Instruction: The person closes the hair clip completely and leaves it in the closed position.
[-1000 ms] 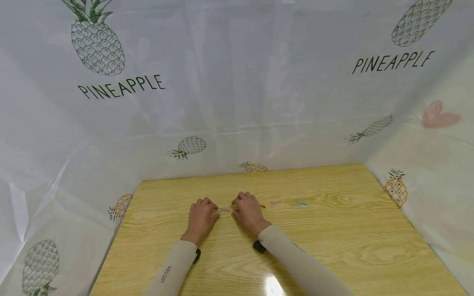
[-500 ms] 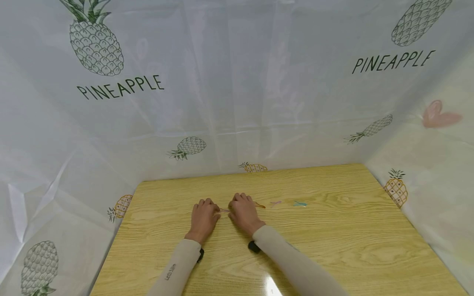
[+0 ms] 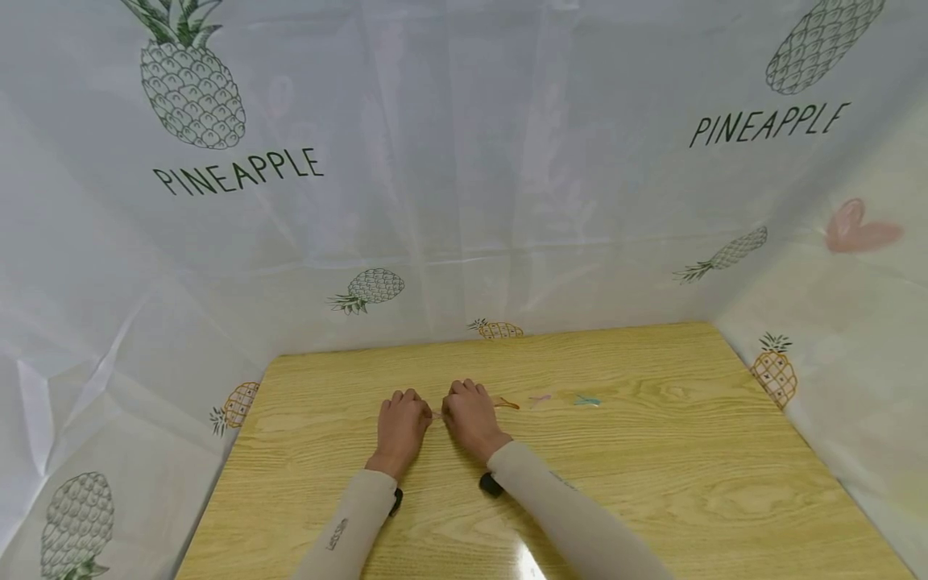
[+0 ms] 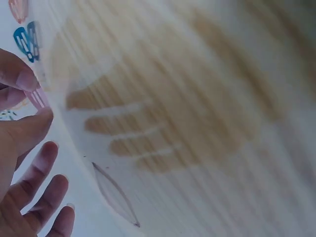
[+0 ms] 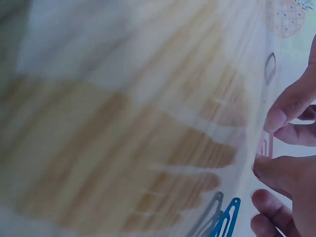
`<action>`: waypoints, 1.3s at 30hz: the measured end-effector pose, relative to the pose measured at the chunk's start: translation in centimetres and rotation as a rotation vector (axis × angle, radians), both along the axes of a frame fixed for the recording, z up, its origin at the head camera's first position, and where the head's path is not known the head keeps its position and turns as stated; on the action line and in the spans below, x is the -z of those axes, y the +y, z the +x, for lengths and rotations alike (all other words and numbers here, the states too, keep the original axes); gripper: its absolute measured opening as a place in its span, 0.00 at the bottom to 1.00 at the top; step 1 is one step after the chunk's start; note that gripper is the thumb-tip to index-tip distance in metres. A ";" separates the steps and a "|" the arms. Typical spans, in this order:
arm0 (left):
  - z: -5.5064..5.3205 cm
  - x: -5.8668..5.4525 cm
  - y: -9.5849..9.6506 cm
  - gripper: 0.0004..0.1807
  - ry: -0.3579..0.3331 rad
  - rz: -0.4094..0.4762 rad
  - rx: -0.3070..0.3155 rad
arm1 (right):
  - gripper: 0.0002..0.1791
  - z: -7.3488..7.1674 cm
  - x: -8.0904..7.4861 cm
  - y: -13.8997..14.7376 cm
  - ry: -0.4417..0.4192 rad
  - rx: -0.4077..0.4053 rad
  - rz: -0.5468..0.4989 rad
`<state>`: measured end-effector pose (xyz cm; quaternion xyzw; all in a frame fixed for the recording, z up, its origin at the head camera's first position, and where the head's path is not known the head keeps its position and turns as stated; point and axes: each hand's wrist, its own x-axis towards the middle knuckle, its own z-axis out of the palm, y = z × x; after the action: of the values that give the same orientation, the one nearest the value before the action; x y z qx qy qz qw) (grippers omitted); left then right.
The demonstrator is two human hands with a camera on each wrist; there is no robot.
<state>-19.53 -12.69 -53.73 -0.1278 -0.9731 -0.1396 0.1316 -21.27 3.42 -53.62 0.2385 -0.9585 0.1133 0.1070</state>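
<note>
A small pink snap hair clip (image 4: 37,98) is stretched between my two hands, just above the wooden table (image 3: 652,467). My left hand (image 3: 401,425) pinches one end of it with thumb and forefinger, the other fingers spread in the left wrist view. At the opposite end, the fingertips of my right hand (image 3: 471,420) pinch the same hair clip (image 5: 266,144). In the head view the fingers mostly cover it. Right of my right hand lie an orange hair clip (image 3: 507,403), a pinkish one (image 3: 540,398) and a blue one (image 3: 587,399).
A white sheet (image 3: 464,201) printed with pineapples encloses the table's back and sides. The blue clip (image 5: 228,217) also shows near the right hand in the right wrist view. Glare (image 3: 529,560) marks the table's near edge.
Both hands have drawn closer together, the right one shifting left and the left one slightly right. Less of the held clip shows, and the orange clip is now more exposed.
</note>
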 end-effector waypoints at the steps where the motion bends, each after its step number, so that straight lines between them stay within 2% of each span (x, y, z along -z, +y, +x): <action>1: 0.0 0.0 0.0 0.03 0.007 -0.001 0.002 | 0.03 0.1 -0.1 0.1 0.001 -0.005 -0.014; 5: 0.3 0.0 -0.1 0.02 0.030 0.032 0.007 | 0.04 0.3 -0.5 0.5 0.020 -0.007 -0.073; 9: 1.0 -0.1 -0.2 0.06 0.051 0.074 0.020 | 0.04 0.9 -0.8 0.9 0.031 -0.009 -0.124; 18: 2.7 -0.6 0.1 0.07 0.085 0.163 0.077 | 0.05 2.5 -1.5 2.2 0.082 -0.061 -0.123; 28: 4.1 -1.0 1.0 0.05 0.081 0.181 0.101 | 0.06 3.8 -1.7 3.9 0.127 -0.075 -0.140; 39: 4.9 -1.2 2.1 0.04 0.098 0.193 0.116 | 0.06 4.9 -2.0 5.5 0.081 -0.102 -0.192</action>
<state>-14.66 -10.61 -52.53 -0.1774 -0.9384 -0.2336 0.1825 -16.35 8.88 -51.57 0.2799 -0.9249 0.2001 0.1619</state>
